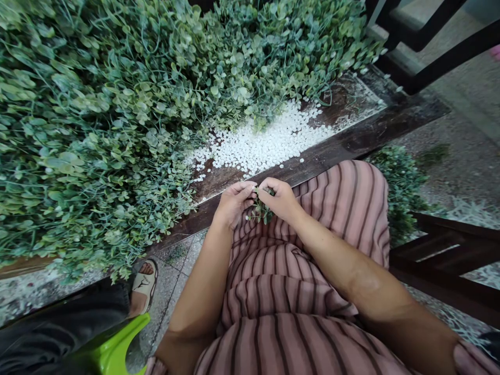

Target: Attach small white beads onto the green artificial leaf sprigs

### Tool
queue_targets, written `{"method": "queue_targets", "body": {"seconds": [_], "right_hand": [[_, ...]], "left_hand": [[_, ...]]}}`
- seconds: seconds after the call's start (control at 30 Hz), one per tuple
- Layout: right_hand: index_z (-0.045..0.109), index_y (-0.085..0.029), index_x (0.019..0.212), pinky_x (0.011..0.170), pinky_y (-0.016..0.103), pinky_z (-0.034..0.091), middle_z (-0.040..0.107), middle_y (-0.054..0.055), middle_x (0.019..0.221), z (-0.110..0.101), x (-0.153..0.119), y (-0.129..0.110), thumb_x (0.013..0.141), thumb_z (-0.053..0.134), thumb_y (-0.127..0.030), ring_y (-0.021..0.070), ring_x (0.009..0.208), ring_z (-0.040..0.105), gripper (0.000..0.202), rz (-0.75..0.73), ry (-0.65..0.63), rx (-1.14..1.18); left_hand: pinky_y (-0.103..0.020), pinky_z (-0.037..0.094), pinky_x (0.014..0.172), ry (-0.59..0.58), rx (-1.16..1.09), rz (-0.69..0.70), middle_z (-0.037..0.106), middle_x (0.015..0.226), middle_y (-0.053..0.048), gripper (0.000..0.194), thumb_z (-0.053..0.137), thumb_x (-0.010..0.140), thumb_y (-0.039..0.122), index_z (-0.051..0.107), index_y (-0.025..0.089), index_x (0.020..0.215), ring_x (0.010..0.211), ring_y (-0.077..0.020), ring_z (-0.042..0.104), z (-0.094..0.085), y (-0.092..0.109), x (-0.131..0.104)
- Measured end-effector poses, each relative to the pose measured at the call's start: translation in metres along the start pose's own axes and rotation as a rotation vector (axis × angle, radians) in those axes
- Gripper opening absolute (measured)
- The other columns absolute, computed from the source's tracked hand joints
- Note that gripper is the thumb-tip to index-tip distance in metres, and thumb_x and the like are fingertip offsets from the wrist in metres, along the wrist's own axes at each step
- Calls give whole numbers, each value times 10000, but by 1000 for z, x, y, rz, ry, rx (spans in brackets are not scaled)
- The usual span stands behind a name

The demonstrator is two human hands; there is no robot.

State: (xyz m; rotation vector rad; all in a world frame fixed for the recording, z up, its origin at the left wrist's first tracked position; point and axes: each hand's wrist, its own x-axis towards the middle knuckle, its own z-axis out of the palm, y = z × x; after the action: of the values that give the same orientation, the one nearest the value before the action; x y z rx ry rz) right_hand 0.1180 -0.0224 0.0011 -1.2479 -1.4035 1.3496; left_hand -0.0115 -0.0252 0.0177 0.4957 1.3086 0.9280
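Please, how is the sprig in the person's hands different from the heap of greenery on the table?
Size: the sprig is small, while the heap spreads over much of the table.
Support: the sprig is held between the left hand and the right hand; the heap lies on the table.
Form: the sprig is one little bunch, the heap a dense tangle of many stems.
Shared: both have small green leaves.

1. Single head-worn view; looks forward and steeply down over the wearer's pink, brown-striped cloth garment (269,291).
2. Near range: bare left hand (232,203) and bare right hand (283,198) around mid-frame.
3. Faces dark brown wooden bench (359,133), edge slanting up rightward.
4. Wide field: green small-leaved foliage (97,130) upper left, speckled grey floor (461,151) right.
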Motion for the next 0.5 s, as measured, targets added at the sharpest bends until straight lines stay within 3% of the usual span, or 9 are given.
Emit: {"method": "queue_targets", "body": {"seconds": [0.3,0.5], "right_hand": [[503,-178,617,518,222,354,470,-32,577,0,1,-1,683,496,-246,84,537,412,95,82,-32,98],[501,-174,606,496,215,352,457,-41,549,-1,1,-2,668,499,-238,75,505,413,89,103,-35,125]], "left_hand": [[-197,473,572,128,107,268,615,605,26,183,704,566,249,665,156,719,559,-62,548,6,-5,-3],[-219,494,608,109,201,314,657,653,1,207,707,581,279,695,153,745,605,-84,582,5,-3,-8]]}}
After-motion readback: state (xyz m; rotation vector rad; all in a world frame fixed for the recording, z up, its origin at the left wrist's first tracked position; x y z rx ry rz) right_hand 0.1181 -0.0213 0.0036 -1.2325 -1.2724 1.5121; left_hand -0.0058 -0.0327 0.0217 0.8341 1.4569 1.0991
